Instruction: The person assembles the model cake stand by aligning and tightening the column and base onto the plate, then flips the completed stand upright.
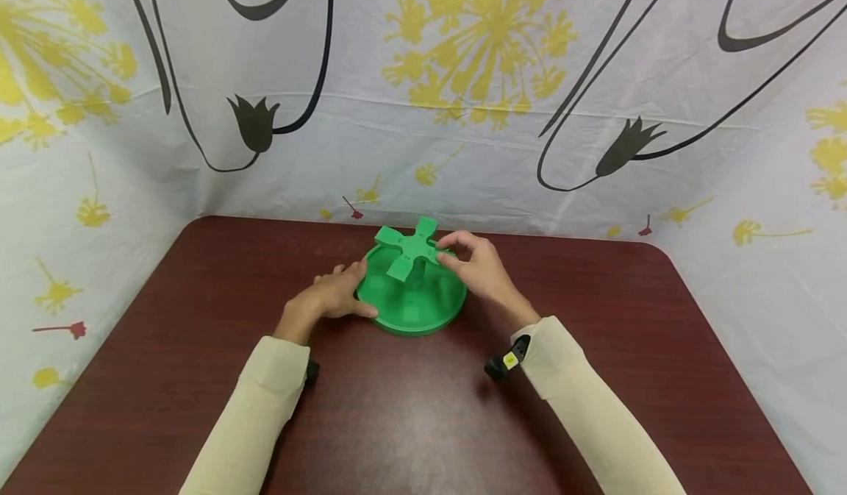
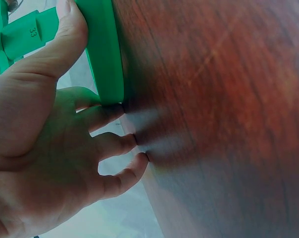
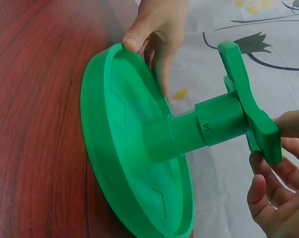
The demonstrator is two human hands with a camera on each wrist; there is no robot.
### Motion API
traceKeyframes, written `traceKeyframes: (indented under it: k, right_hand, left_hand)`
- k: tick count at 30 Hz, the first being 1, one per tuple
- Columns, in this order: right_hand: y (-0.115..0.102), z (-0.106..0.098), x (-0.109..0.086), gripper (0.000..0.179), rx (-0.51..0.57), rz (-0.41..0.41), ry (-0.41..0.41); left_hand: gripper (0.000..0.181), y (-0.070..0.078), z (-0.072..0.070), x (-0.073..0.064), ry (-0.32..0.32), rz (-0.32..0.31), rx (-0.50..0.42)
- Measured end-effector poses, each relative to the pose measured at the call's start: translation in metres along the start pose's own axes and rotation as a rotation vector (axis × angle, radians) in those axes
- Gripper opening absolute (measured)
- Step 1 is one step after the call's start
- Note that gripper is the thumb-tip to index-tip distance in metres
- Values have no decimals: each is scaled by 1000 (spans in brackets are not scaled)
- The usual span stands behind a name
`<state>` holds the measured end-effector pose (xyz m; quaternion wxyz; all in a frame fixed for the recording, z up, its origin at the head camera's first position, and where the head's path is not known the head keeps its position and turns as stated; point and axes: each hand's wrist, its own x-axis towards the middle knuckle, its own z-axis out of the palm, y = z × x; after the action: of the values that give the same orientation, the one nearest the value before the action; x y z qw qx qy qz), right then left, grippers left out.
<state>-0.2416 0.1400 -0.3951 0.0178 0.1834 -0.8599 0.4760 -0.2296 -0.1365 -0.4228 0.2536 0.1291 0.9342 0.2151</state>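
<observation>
A green round base [image 1: 412,329] with a raised rim sits flat near the table's back edge. A short post [image 3: 159,141] rises from its middle and meets the sleeve [image 3: 221,119] of a green cross-shaped piece [image 1: 412,247], marked 34. My left hand [image 1: 334,293] holds the base's left side, thumb on the rim and index finger around the outer edge; its other fingertips [image 2: 139,158] touch the table. With thumb and fingers, my right hand [image 1: 486,267] pinches one arm of the cross-shaped piece from the right. A number 33 shows on the sleeve in the left wrist view.
The dark red-brown wooden table [image 1: 410,421] runs back to a white cloth [image 1: 463,179] printed with yellow and grey flowers. This cloth hangs behind and on both sides. Each wrist wears a black strap [image 1: 509,359], below a cream sleeve [image 1: 589,407].
</observation>
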Motion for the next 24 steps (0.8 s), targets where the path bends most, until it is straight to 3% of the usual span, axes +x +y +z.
traceKeyframes:
  k: [11, 13, 16, 18, 20, 24]
  right_hand:
    - [-6, 6, -3, 11, 0, -17, -57]
    - [-7, 6, -3, 9, -15, -28, -32]
    - [-7, 4, -1, 10, -20, -47, 66]
    - [-5, 3, 2, 17, -22, -50, 127]
    - [-2, 2, 4, 28, -9, -39, 137]
    - [4, 2, 8, 49, -1, -13, 35]
  left_hand:
    - [103, -1, 0, -2, 3, 6, -2]
    - [103, 0, 0, -2, 4, 6, -3]
    - [102, -1, 0, -1, 3, 5, -5]
    - [103, -1, 0, -1, 2, 5, -7]
    - [103, -1, 0, -2, -1, 3, -9]
    - [103, 0, 0, -2, -4, 1, -11]
